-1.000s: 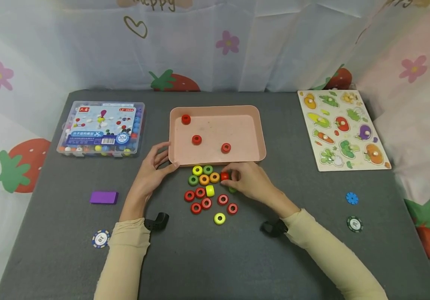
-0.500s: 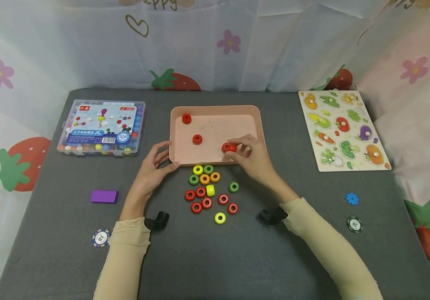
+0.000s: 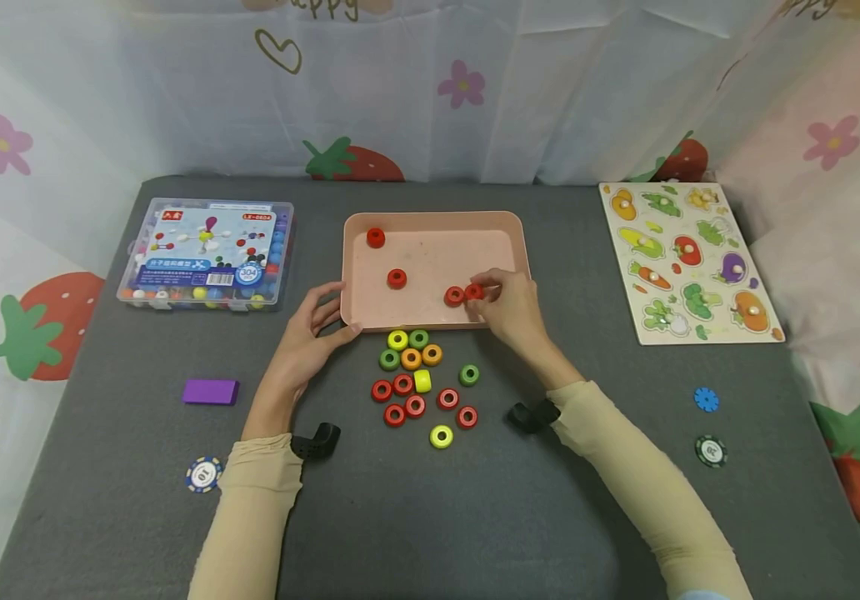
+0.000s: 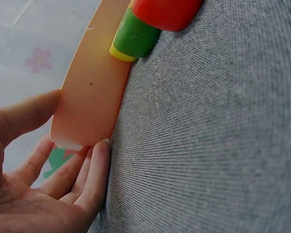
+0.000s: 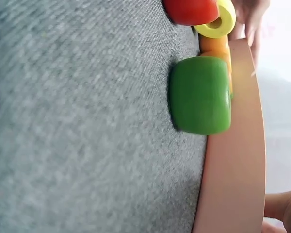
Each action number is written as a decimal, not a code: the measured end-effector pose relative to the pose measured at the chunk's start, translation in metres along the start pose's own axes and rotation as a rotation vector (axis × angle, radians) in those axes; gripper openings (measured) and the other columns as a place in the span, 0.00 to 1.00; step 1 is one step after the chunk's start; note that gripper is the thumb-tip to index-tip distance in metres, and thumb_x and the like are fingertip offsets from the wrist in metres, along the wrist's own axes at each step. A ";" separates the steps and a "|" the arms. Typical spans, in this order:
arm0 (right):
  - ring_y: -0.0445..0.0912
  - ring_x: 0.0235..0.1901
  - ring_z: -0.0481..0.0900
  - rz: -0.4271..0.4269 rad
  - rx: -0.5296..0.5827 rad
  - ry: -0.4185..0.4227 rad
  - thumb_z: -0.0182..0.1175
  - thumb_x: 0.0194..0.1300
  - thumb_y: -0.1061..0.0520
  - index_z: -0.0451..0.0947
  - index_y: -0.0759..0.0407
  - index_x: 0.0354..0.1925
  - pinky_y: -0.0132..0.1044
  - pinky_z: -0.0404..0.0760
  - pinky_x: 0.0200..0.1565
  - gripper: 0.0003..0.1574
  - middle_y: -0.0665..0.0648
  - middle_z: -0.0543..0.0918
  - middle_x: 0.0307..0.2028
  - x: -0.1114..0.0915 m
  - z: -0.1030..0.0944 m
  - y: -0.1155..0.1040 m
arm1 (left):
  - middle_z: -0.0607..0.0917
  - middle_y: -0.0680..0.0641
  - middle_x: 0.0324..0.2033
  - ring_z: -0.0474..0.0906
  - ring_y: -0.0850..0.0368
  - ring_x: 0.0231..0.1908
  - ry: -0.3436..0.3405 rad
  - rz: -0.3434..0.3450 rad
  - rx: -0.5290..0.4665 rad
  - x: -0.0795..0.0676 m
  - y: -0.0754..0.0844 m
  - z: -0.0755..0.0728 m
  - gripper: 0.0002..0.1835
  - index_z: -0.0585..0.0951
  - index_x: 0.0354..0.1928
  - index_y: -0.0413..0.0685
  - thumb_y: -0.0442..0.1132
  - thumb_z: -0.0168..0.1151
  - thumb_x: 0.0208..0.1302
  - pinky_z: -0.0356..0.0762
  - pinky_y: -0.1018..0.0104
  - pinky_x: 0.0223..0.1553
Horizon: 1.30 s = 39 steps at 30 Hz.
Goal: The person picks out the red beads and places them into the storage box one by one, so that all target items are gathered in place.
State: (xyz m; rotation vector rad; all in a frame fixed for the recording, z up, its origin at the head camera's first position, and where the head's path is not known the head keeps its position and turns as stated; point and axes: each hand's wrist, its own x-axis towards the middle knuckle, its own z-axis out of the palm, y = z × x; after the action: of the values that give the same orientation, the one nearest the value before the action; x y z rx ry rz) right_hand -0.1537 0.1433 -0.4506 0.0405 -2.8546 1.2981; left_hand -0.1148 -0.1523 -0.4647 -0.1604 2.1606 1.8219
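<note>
My right hand (image 3: 508,307) reaches over the near right part of a pink tray (image 3: 430,218) and pinches a red bead (image 3: 474,292) between thumb and fingers. Right beside it lies another red bead (image 3: 454,297) on the tray floor. Farther left in the tray sit two more red beads, one near the back (image 3: 375,238). My left hand (image 3: 306,337) rests with extended fingers against the tray's near left corner, also visible in the left wrist view on the tray wall (image 4: 89,97). In the right wrist view, the tray wall partly hides my right hand (image 5: 283,208).
In front of the tray lie several red, green, yellow and orange beads, including a green bead (image 3: 469,375). A bead box (image 3: 205,254) stands left, a vegetable puzzle board (image 3: 688,262) right. A purple block (image 3: 210,392) and poker chips (image 3: 203,474) lie around the sides.
My right hand has carried a red bead from the pile in front up into the tray, then shifted slightly right. The left hand has stayed at the tray corner.
</note>
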 end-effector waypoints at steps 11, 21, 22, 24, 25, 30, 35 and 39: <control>0.51 0.38 0.85 -0.057 0.060 -0.051 0.74 0.56 0.63 0.86 0.61 0.44 0.42 0.81 0.39 0.14 0.59 0.87 0.40 -0.008 -0.006 0.001 | 0.67 0.46 0.73 0.62 0.51 0.73 -0.002 0.000 0.002 -0.001 0.001 0.000 0.38 0.61 0.75 0.60 0.38 0.67 0.67 0.64 0.44 0.66; 0.48 0.39 0.79 -0.333 0.140 -0.305 0.74 0.56 0.63 0.85 0.60 0.44 0.44 0.79 0.42 0.15 0.55 0.85 0.40 -0.046 -0.011 -0.016 | 0.65 0.45 0.74 0.59 0.50 0.74 -0.003 -0.019 -0.004 0.001 0.002 -0.001 0.39 0.60 0.76 0.60 0.37 0.65 0.68 0.59 0.43 0.69; 0.46 0.39 0.80 -0.343 0.129 -0.345 0.74 0.56 0.63 0.85 0.60 0.44 0.44 0.79 0.41 0.15 0.54 0.85 0.40 -0.050 -0.011 -0.017 | 0.65 0.45 0.74 0.59 0.49 0.74 -0.004 -0.020 -0.006 0.001 0.001 -0.001 0.39 0.59 0.76 0.60 0.37 0.65 0.68 0.59 0.42 0.69; 0.46 0.40 0.80 -0.353 0.099 -0.419 0.75 0.56 0.62 0.85 0.59 0.44 0.45 0.80 0.42 0.16 0.53 0.85 0.40 -0.056 -0.011 -0.017 | 0.65 0.44 0.74 0.58 0.49 0.74 -0.004 -0.020 -0.007 0.002 0.001 -0.001 0.39 0.59 0.76 0.60 0.37 0.65 0.68 0.58 0.42 0.69; 0.45 0.41 0.80 -0.352 0.074 -0.446 0.75 0.56 0.61 0.85 0.57 0.44 0.45 0.79 0.44 0.16 0.51 0.85 0.41 -0.059 -0.010 -0.018 | 0.65 0.44 0.74 0.58 0.49 0.74 -0.004 -0.020 -0.005 0.002 0.001 -0.001 0.39 0.59 0.76 0.60 0.37 0.65 0.68 0.59 0.42 0.69; 0.42 0.49 0.76 -0.351 -0.010 -0.517 0.77 0.55 0.57 0.85 0.52 0.46 0.44 0.77 0.53 0.19 0.47 0.84 0.43 -0.067 -0.003 -0.017 | 0.66 0.45 0.73 0.60 0.50 0.73 0.002 -0.011 0.013 0.000 0.001 0.000 0.38 0.60 0.75 0.60 0.39 0.66 0.67 0.60 0.43 0.69; 0.42 0.54 0.72 -0.413 -0.032 -0.550 0.76 0.56 0.54 0.83 0.49 0.55 0.44 0.74 0.57 0.27 0.47 0.82 0.52 -0.074 0.011 -0.020 | 0.67 0.45 0.73 0.61 0.50 0.73 0.007 0.000 0.012 -0.002 0.002 0.001 0.38 0.61 0.75 0.59 0.39 0.67 0.67 0.62 0.43 0.67; 0.40 0.55 0.70 -0.446 -0.057 -0.579 0.73 0.60 0.51 0.82 0.45 0.59 0.42 0.74 0.56 0.27 0.44 0.80 0.58 -0.078 0.025 -0.024 | 0.67 0.45 0.73 0.61 0.50 0.73 0.010 0.000 0.016 -0.002 0.002 0.000 0.38 0.61 0.75 0.59 0.39 0.67 0.67 0.62 0.43 0.67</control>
State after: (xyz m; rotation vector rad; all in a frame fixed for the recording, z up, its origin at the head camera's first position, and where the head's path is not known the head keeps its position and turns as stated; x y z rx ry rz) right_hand -0.0747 0.1104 -0.4501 1.1530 -3.0246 1.2556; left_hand -0.1133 -0.1519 -0.4626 -0.1661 2.1815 1.8069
